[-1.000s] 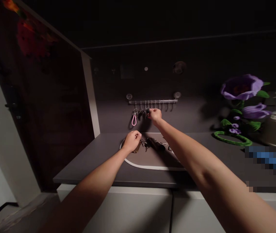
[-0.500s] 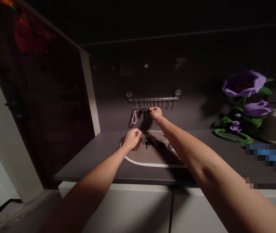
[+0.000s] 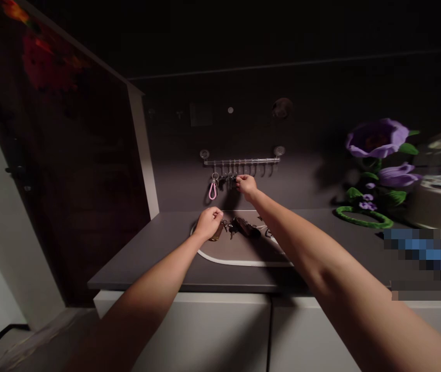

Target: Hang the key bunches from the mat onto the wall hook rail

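Reaching over a grey counter [image 3: 146,258] with both bare arms. Holding the left grip [image 3: 209,223] closed at the left end of a pale-rimmed tray [image 3: 236,263], leaving anything inside impossible to tell. Moving toward twelve o'clock from there, finding a pink loop [image 3: 213,190] hanging at the left of a clear hook rail [image 3: 243,161]. Continuing right to small dark hanging keys [image 3: 230,182], dangling along a twelve-to-six line. Passing loose keys [image 3: 232,230] on the tray, lying at four o'clock from the left grip, then a dark bundle [image 3: 248,227] slanting ten to four. Pinching the right grip [image 3: 246,186] closed, with the hanging keys lying close by at nine o'clock, nearer than to the left; touching or gripping, impossible to tell.
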`<state>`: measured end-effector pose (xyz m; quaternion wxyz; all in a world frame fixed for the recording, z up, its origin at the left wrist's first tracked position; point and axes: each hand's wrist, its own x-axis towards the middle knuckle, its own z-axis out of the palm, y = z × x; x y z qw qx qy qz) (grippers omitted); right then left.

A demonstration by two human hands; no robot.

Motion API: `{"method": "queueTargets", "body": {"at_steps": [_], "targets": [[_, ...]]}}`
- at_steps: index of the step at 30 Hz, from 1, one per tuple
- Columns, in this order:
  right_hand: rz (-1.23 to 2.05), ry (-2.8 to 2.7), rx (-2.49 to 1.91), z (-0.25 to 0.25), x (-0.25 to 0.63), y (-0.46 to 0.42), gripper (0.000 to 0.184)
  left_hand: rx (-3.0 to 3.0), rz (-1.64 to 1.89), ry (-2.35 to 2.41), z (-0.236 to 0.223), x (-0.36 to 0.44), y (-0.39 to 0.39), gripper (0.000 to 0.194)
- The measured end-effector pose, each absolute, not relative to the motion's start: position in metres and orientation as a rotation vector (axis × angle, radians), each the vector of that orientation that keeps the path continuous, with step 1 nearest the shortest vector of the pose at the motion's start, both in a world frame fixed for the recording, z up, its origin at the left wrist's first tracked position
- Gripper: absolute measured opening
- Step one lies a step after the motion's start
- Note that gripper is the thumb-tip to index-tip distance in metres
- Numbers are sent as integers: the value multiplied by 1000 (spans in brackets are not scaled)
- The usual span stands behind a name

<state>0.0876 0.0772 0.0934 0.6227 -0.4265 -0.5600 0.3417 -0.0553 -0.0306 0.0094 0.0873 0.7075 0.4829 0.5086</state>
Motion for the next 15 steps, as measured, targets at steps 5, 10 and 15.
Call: {"method": "queueTargets", "body": {"at_steps": [5,10,15], "targets": [[824,-1264,-968,91,92,70,7,2005,1547,1427,9,-56,-30,16],[753,-1302,-1004,81,97,58,17,1917,1533,1448,11,-56,-32,13],[822,-1333,-1005,64,101,30,18,1848,1439,1467,12,-54,-36,12]]}}
